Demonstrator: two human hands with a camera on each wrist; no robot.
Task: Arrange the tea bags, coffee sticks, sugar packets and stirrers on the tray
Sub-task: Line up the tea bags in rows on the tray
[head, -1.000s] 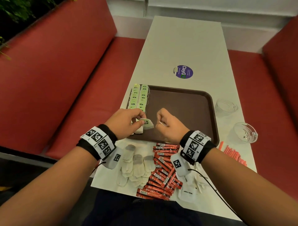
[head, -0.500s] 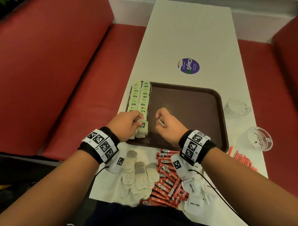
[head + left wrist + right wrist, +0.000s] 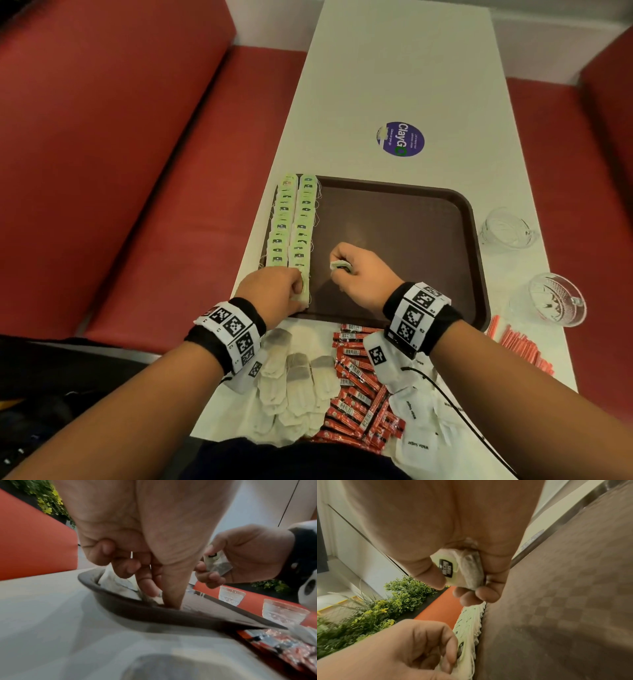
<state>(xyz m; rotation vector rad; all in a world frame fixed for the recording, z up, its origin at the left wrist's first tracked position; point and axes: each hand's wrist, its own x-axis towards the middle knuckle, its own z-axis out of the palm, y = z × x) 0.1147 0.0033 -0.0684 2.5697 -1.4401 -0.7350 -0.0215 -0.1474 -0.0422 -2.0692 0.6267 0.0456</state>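
Observation:
A brown tray (image 3: 394, 240) lies on the white table. Two rows of green-tagged tea bags (image 3: 294, 222) run along its left side. My left hand (image 3: 298, 287) is at the tray's near left corner, thumb and finger curled onto the nearest tea bag (image 3: 152, 599) of the right row, which lies on the tray. My right hand (image 3: 339, 269) hovers just right of that row and pinches another tea bag (image 3: 453, 570) by its body and green tag. Loose tea bags (image 3: 294, 383), red coffee sticks (image 3: 359, 387), white sugar packets (image 3: 414, 421) and orange stirrers (image 3: 520, 349) lie near the table's front edge.
Two clear glass dishes (image 3: 507, 228) (image 3: 555, 299) stand right of the tray. A round purple sticker (image 3: 400, 138) is on the table beyond it. Red benches flank the table on both sides. Most of the tray floor is bare.
My left hand has lowered its tea bag onto the near end of the right row. My right hand has shifted a little farther over the tray, its tea bag now showing.

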